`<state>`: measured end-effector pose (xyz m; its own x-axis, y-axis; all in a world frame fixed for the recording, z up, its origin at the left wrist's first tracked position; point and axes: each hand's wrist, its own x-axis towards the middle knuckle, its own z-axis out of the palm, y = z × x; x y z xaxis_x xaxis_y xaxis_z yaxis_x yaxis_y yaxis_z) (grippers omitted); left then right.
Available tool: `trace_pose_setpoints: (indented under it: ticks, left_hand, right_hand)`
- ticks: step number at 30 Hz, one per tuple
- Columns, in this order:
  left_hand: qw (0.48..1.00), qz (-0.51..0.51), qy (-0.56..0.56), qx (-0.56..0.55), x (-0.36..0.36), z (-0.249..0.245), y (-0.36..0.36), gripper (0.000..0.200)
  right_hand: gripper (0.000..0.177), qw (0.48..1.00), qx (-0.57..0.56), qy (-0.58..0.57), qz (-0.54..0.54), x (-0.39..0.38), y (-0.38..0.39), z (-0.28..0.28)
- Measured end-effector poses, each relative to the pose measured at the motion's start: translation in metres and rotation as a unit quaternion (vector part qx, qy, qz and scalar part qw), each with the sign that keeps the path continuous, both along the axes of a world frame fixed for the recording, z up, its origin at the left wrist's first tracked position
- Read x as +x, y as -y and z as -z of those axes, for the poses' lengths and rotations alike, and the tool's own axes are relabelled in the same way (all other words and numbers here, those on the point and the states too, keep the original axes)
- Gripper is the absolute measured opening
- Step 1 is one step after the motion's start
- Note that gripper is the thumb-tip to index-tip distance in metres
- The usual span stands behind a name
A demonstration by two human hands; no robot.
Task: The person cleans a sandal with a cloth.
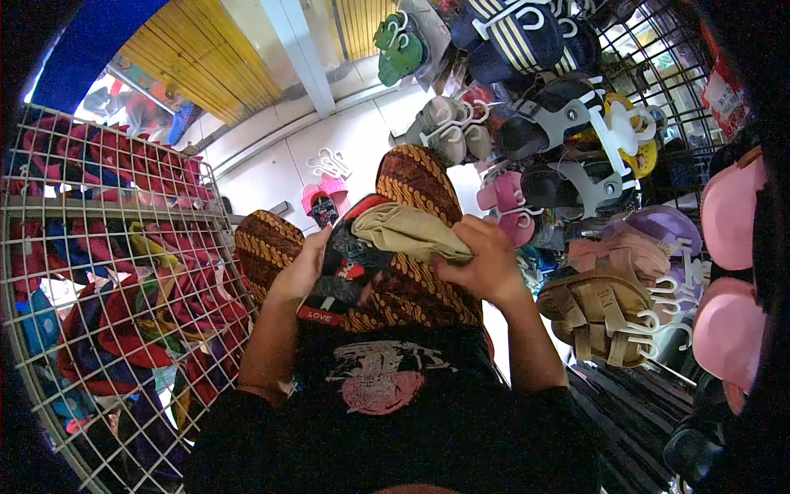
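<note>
My left hand (pixel 304 267) is closed on the left edge of a pair of dark sandals (pixel 346 284) with red parts, held over my lap. A red patch at their lower end reads "LOVE". My right hand (pixel 490 267) grips the right end of a bunched khaki cloth (pixel 407 229), which lies across the upper right of the sandals and hides part of them. On the floor just beyond my left hand is a pair of pink and dark slippers (pixel 325 198) with a white hanger.
A white wire rack (pixel 123 280) with red and coloured footwear stands on my left. To my right hang brown sandals (pixel 601 313), pink slippers (pixel 506 202) and dark sandals (pixel 568 132). A black wire grid (pixel 658 58) rises behind them. White floor tiles (pixel 271 169) lie ahead.
</note>
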<state>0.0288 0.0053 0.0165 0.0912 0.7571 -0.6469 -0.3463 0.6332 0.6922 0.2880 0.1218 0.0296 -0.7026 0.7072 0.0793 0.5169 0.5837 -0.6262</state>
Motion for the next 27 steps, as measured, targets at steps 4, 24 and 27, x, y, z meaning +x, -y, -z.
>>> trace_pose_setpoints:
  ticks: [4, 24, 27]
  left_hand:
    - [0.994, 0.084, -0.014, 0.068, 0.003, -0.001, -0.004, 0.061]
    - [0.987, 0.15, 0.031, -0.045, 0.007, 0.012, -0.016, 0.059]
    - [0.946, 0.278, -0.034, 0.164, 0.022, 0.073, -0.014, 0.056]
  right_hand:
    - [0.047, 0.999, -0.038, 0.025, 0.025, 0.007, -0.005, -0.008]
    - [0.06, 0.979, -0.071, 0.189, 0.039, -0.001, 0.003, -0.023]
    - [0.062, 0.981, -0.03, 0.186, 0.04, 0.006, 0.003, -0.016]
